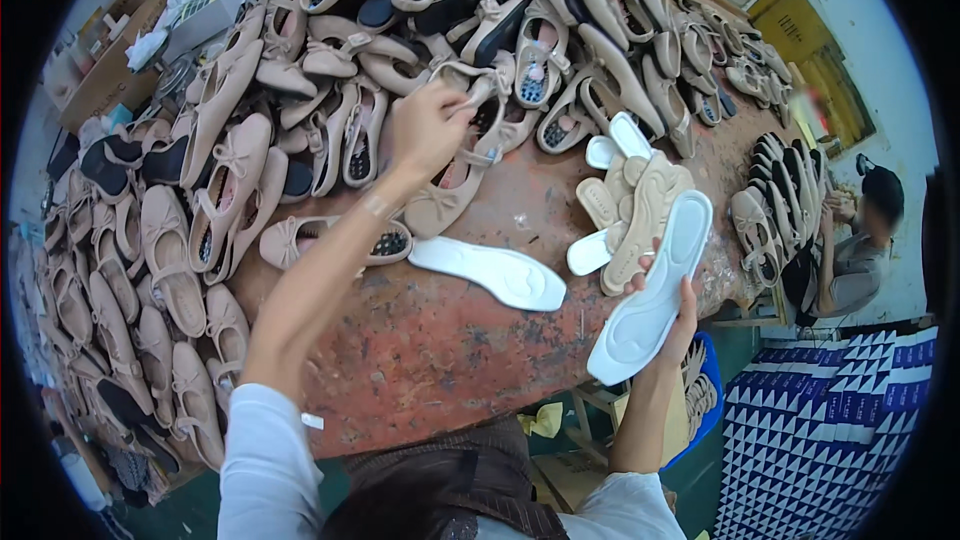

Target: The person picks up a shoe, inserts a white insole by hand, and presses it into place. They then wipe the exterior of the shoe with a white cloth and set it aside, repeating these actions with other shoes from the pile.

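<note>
My left hand (432,127) reaches forward into the heap and its fingers are closed on the edge of a beige flat shoe (485,90). The hand hides part of this shoe. In my right hand (682,328) is a white insole (655,285), held by its edges above the table's near right part. Another white insole (490,272) lies on the table between my arms. Just beyond the held insole is a loose pile of beige insoles (650,208) with some white ones among them. A beige shoe (335,240) lies partly behind my left forearm.
Beige bow-trimmed shoes (225,175) are heaped across the left and far side of the worn red table (450,370). More shoes (775,205) stand in a row at the right, near another person (865,250). A blue crate (708,395) sits below the table edge, beside stacked patterned boxes (815,430).
</note>
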